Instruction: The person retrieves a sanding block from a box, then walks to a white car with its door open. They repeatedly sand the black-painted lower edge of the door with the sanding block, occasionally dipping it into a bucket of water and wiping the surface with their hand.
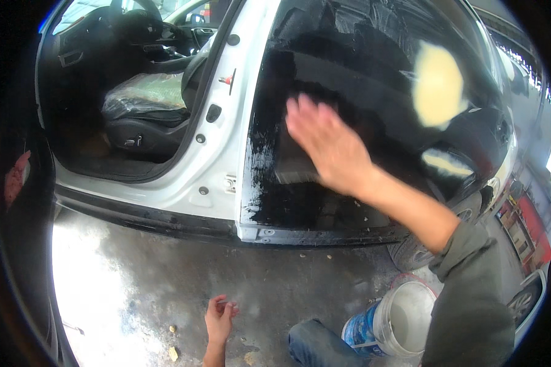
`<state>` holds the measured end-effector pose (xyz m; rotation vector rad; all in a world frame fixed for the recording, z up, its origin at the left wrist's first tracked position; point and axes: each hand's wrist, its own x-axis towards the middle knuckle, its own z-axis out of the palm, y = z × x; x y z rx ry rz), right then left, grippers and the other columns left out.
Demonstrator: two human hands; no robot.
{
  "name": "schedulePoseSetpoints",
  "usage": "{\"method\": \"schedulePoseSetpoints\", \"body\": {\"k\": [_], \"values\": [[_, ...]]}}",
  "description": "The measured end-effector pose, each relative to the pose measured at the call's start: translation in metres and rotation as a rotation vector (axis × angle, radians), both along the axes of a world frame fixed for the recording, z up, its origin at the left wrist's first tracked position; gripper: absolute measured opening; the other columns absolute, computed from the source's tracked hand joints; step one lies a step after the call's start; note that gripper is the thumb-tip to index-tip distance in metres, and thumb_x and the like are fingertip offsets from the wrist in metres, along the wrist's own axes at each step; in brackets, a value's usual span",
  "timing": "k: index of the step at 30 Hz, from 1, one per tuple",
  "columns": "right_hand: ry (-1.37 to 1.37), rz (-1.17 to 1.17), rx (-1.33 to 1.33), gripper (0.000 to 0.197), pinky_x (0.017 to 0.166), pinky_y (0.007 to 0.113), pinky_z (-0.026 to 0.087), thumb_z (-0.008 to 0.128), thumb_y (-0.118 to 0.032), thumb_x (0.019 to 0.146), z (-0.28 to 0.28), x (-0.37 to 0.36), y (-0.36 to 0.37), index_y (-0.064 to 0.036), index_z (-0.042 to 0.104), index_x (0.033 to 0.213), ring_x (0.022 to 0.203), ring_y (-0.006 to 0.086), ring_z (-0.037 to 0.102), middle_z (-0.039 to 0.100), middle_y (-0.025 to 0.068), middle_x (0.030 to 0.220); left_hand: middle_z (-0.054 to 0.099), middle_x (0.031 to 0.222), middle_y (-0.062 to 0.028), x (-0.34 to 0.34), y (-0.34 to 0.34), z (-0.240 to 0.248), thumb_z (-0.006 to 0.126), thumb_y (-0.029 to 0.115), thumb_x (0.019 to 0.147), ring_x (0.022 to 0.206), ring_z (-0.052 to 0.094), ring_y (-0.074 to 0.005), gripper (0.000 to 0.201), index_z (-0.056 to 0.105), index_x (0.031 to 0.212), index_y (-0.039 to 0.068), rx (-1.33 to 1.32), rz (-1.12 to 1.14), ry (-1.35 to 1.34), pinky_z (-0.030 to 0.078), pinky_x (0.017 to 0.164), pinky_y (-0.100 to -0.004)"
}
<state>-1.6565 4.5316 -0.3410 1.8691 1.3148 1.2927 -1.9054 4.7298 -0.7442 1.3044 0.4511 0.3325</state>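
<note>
The black panel (373, 153) of a white car is taken as the reference. The right hand (330, 140) is held over the forward half of the panel, with the arm reaching across its lower rear part in a dark green sleeve (471, 293). The fingers are outstretched and close together, and the palm is turned toward the panel. Nothing is seen in its grasp; the hand is blurred, and whether the palm is in contact, or covers anything thin, cannot be told.

The left hand (219, 321) is held well below the panel, apart from it, above the floor (269, 275). Its fingers are loosely curled, a partial opening is left at the thumb, and no object is seen in it.

Two cream-coloured patches are noted on the rear half of the panel: a large patch (438, 85) higher up and a smaller patch (447, 164) below it. Whitish streaks (260, 165) are found along the panel's front edge.

Ahead of the panel, a white door frame (220, 122) is seen, and beyond it a dark seat (141, 131) covered by clear plastic (147, 92). A tyre (410, 254) is visible under the panel's rear end. Below it, a white and blue bucket (381, 327) is placed beside a leg in blue jeans (318, 342). Pale crumbs (173, 353) are scattered on the floor below the panel.
</note>
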Motion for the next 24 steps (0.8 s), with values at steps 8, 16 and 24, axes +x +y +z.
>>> {"method": "schedulePoseSetpoints", "body": {"k": [8,16,24], "values": [[-0.342,-0.166,0.023,0.065,0.131,0.046,0.009,0.050,-0.016,0.095,-0.084,-0.004,0.030,0.0017,0.039,0.156,0.160,0.0347,0.017,0.027,0.0231,0.168,0.076,0.095,-0.0121,0.011,-0.025,0.008,0.066,0.011,0.100,0.084,0.075,-0.0162,0.027,0.059,0.123,0.000,0.063,-0.063,-0.039,0.059,0.075,-0.0282],[-0.041,0.076,0.175,0.074,0.130,0.044,0.012,0.055,-0.014,0.088,0.027,-0.023,0.065,0.0066,0.036,0.156,0.159,0.0332,0.022,0.028,0.0213,0.168,0.077,0.093,-0.0124,0.002,-0.014,0.027,0.068,0.012,0.096,0.085,0.076,-0.0180,0.027,0.062,0.120,0.001,0.180,0.049,0.032,0.058,0.077,-0.0306],[0.237,0.260,-0.227,0.073,0.127,0.045,0.028,0.073,-0.016,0.080,-0.007,-0.024,0.041,0.0016,0.052,0.148,0.150,0.0249,0.042,0.046,0.0167,0.160,0.078,0.095,-0.0110,-0.003,-0.023,0.027,0.070,0.016,0.096,0.083,0.077,-0.0209,0.036,0.057,0.126,0.002,0.313,-0.039,0.019,0.058,0.076,-0.0322]]}}
